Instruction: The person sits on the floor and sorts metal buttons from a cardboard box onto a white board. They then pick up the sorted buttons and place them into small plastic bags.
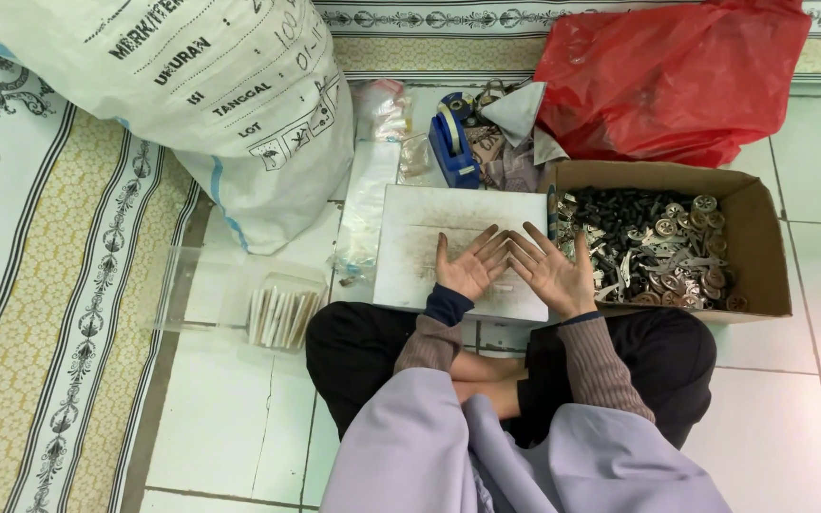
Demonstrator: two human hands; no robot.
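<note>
I sit cross-legged on a tiled floor. My left hand (pixel 468 267) and my right hand (pixel 551 273) are held palm up, fingers spread, side by side over the near edge of a white scuffed board (pixel 429 237). Neither hand holds anything. The fingertips of both nearly touch in the middle. Just right of my right hand stands a cardboard box (pixel 757 228) filled with small dark and metallic parts (pixel 662 252).
A blue tape dispenser (pixel 452 142) stands behind the board. A large white sack (pixel 220 104) leans at the back left, a red plastic bag (pixel 667 76) at the back right. A clear tray with small white packets (pixel 282 318) lies left of my knee. A patterned mat (pixel 40 285) covers the left.
</note>
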